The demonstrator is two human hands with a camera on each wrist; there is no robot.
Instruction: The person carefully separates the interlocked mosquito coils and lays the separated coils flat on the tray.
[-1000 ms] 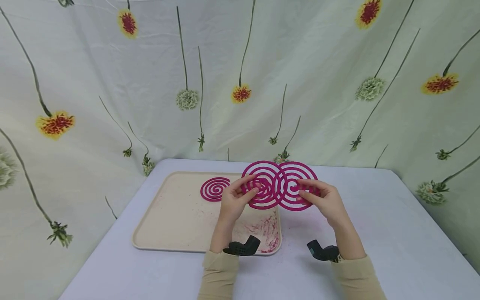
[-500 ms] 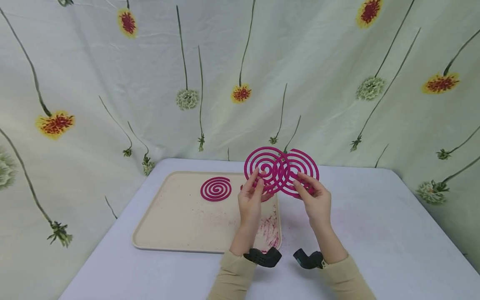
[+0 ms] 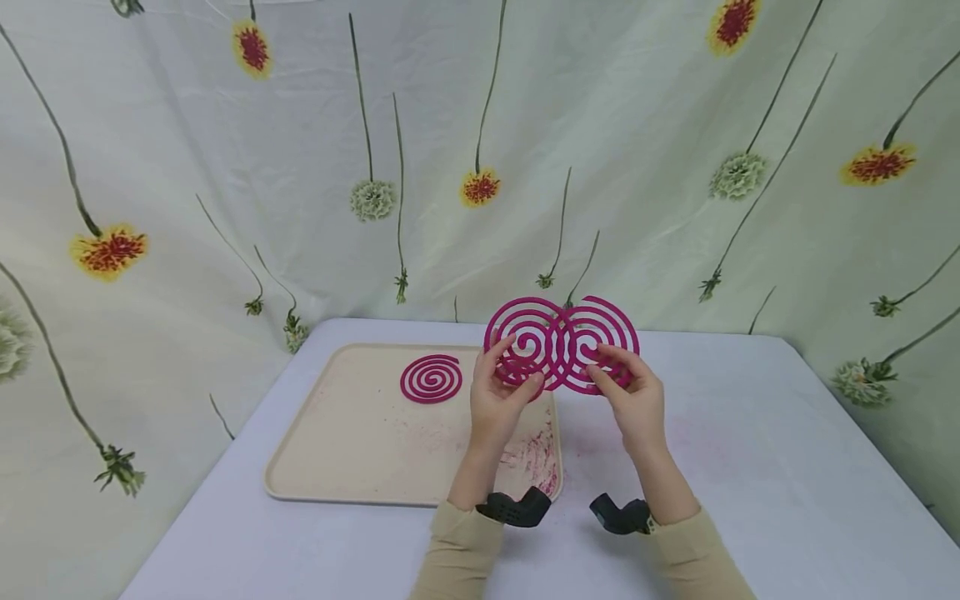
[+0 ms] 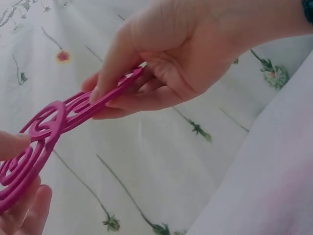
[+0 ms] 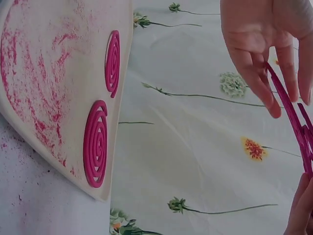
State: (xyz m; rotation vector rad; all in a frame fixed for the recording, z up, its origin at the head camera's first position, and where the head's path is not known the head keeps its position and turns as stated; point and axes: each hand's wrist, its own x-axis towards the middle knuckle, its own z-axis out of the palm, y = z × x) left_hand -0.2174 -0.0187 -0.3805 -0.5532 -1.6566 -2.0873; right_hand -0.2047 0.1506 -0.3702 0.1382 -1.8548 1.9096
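Two magenta mosquito coils are up above the table in the head view, standing roughly on edge with their outer rings overlapping in the middle. My left hand (image 3: 492, 410) pinches the left coil (image 3: 528, 342) between thumb and fingers at its lower part. On the other side, my right hand (image 3: 637, 407) pinches the right coil (image 4: 98, 104) near its centre. The left wrist view shows both coils from the side, crossing each other at a slant where they meet.
A beige tray (image 3: 337, 450) lies on the white table, its right corner smeared with magenta crumbs (image 3: 536, 458). One coil (image 3: 432, 379) lies flat near its back edge. Another coil (image 5: 96, 144) lies beside it, partly hidden in the head view. A flowered cloth (image 3: 645, 167) hangs behind.
Both hands have lifted the overlapping coils higher and drawn closer together. In the last half second the left hand has shifted slightly left, and the overlap looks a little narrower.
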